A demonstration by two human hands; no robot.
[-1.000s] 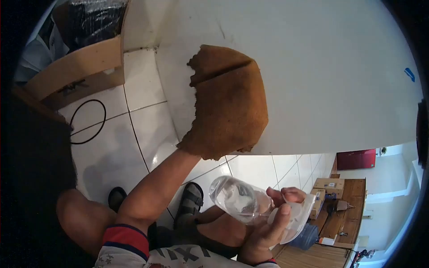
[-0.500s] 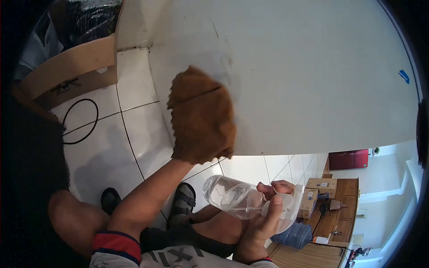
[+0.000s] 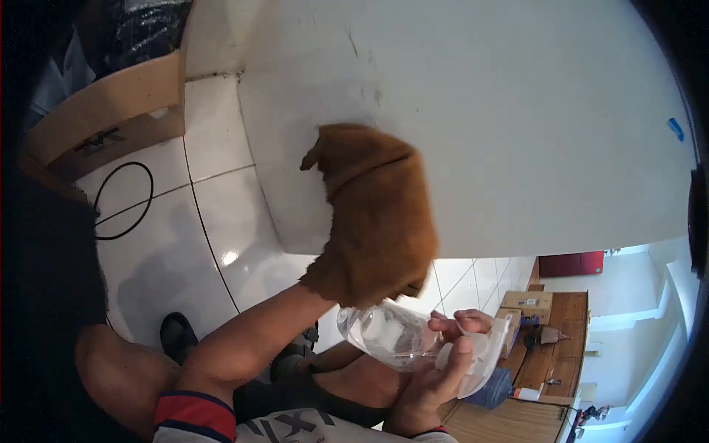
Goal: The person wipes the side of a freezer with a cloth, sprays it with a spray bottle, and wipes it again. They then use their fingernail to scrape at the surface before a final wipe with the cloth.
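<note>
A brown cloth (image 3: 380, 214) with ragged edges is draped over my left hand (image 3: 319, 297), and its fingers are hidden underneath. The cloth lies over the lower part of a white upright panel (image 3: 532, 140), which carries dark scuff marks just beyond it. My right hand (image 3: 452, 362) is closed round the neck of a clear spray bottle (image 3: 402, 348) with a white spray head. The bottle is tilted, its base pointing toward the cloth, whose lower edge overlaps it in this view.
To the left, a cardboard box (image 3: 122, 103) holds dark plastic-wrapped stuff, and a black cable loop (image 3: 151, 193) lies on white floor tiles (image 3: 221, 221). On the right are a wooden cabinet (image 3: 509, 421), cartons (image 3: 526, 300), a blue water jug (image 3: 493, 390) and a red cabinet-like appliance (image 3: 571, 263).
My left hand has carried the cloth right and down, closer to the spray bottle, and the cloth's far edge has folded. My right hand still holds the bottle, slightly lower.
</note>
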